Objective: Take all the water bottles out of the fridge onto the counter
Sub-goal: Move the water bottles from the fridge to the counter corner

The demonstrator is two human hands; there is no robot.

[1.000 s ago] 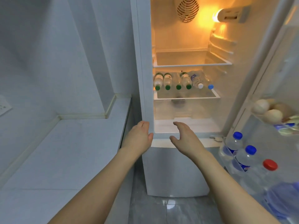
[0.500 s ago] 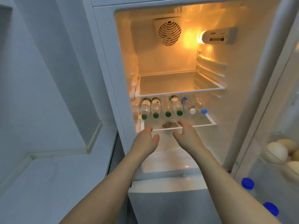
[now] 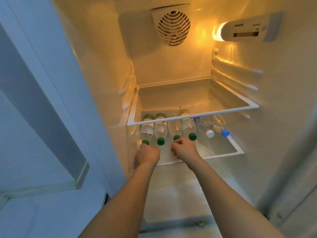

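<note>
Several clear water bottles lie side by side on the lower glass shelf (image 3: pixel 223 154) of the open fridge, caps toward me. Most have green caps; one has a white cap (image 3: pixel 210 133) and one a blue cap (image 3: pixel 225 133). My left hand (image 3: pixel 148 153) is just in front of the leftmost bottle (image 3: pixel 146 131), touching or nearly touching its green cap; its fingers are hidden behind the back of the hand. My right hand (image 3: pixel 184 148) has loosely curled fingers right before the third bottle's green cap (image 3: pixel 176 137) and holds nothing.
An upper glass shelf (image 3: pixel 188 118) hangs just above the bottles and bears nothing. The fridge's left wall (image 3: pixel 103 100) is close beside my left hand. The pale counter (image 3: pixel 42 212) lies low on the left. The open door's edge (image 3: pixel 300 169) is on the right.
Both hands have moved up and forward from the shelf's front edge to the bottle caps, and their fingers have curled. The view has moved closer into the fridge.
</note>
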